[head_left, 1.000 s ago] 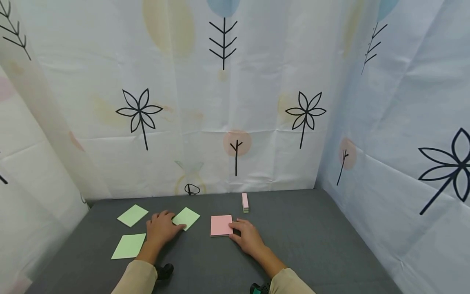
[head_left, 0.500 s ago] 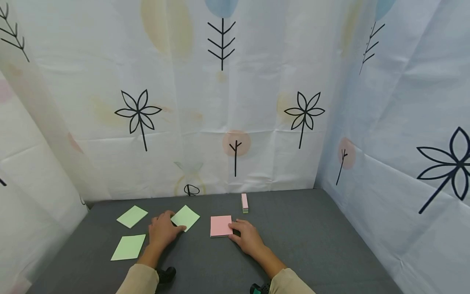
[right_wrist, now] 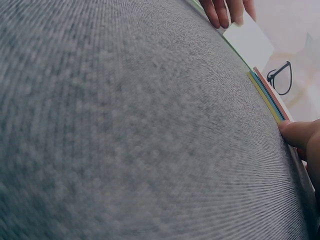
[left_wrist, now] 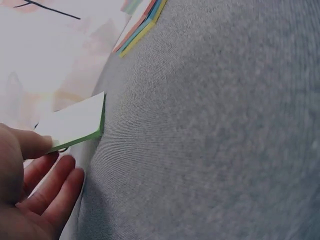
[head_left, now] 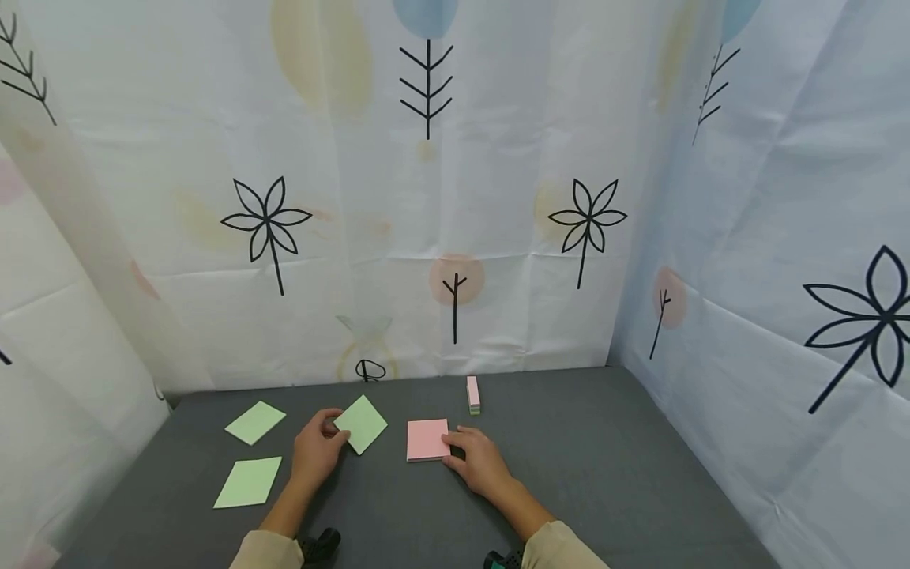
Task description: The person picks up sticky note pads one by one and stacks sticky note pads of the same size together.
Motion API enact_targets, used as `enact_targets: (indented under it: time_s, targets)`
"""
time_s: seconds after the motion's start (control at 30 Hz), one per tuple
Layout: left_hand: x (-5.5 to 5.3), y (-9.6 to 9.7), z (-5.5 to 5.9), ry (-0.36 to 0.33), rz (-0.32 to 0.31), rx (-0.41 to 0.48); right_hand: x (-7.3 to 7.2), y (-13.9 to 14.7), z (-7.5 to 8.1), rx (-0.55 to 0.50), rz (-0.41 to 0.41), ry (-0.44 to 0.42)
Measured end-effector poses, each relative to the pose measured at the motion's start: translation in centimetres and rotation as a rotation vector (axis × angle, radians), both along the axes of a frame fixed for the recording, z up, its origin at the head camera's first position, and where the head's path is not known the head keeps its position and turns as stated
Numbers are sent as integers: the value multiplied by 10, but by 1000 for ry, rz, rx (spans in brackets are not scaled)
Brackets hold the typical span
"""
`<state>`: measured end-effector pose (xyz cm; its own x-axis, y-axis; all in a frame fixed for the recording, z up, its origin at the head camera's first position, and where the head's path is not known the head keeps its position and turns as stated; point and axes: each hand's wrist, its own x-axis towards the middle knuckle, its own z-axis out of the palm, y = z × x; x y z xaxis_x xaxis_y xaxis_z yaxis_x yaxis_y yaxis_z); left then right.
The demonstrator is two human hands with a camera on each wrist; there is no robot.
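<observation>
Left hand (head_left: 317,454) has drawn its thumb back; its fingers pinch the green pad (head_left: 365,424), lying nine o'clock of the pink-topped pad (head_left: 426,440). Grip judged established. Right hand (head_left: 480,460) clamps the latter's three-o'clock edge.

My head camera looks forward and down across the counter (head_left: 604,466) to the cloth (head_left: 498,197), from the farthest back of the three, and takes in my left hand (head_left: 314,450) and right hand (head_left: 485,465). The left wrist camera looks from close in, low over the counter and steeply rolled, my left hand at lower left. The right wrist camera is likewise low and rolled, my right hand at its right edge, left hand at top. All views share the green pad (head_left: 362,425) and pink pad (head_left: 426,439).
</observation>
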<state>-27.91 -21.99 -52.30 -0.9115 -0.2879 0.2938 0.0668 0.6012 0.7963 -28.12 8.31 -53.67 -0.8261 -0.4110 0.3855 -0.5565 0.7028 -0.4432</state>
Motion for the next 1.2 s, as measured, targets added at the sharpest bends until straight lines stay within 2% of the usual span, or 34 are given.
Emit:
enact_targets:
  time_s: [0.13, 0.3, 0.4, 0.5, 0.6, 0.7, 0.8, 0.9, 1.03, 1.1, 1.2]
  targets:
    - [1, 3, 0, 22, -11, 192, 0, 0, -1, 7, -4, -3]
    - [3, 10, 3, 50, -11, 369, 0, 0, -3, 1, -5, -2]
    - [2, 15, 3, 35, -40, 461, -1, 0, -3, 0, -8, -5]
    - [2, 22, 4, -13, -83, 515, 0, 0, -2, 3, -9, -10]
    - [2, 30, 4, -71, -124, 504, 0, 0, -1, 2, -7, -7]
    - [2, 38, 2, -115, -153, 450, 1, 0, 0, 2, -6, -3]
    - [2, 45, 0, -138, -182, 360, 0, 0, 0, 3, -5, -6]
    - [2, 52, -1, -118, -191, 200, 0, 0, -1, 0, -2, -5]
    - [3, 62, -1, -72, -148, 18, -1, 0, -2, -5, 2, -4]
    - [2, 67, -1, -62, -132, -10, 0, 0, -2, -8, 4, -7]
    - [3, 75, -1, -75, -124, 4, 0, 0, -2, -8, 6, -15]
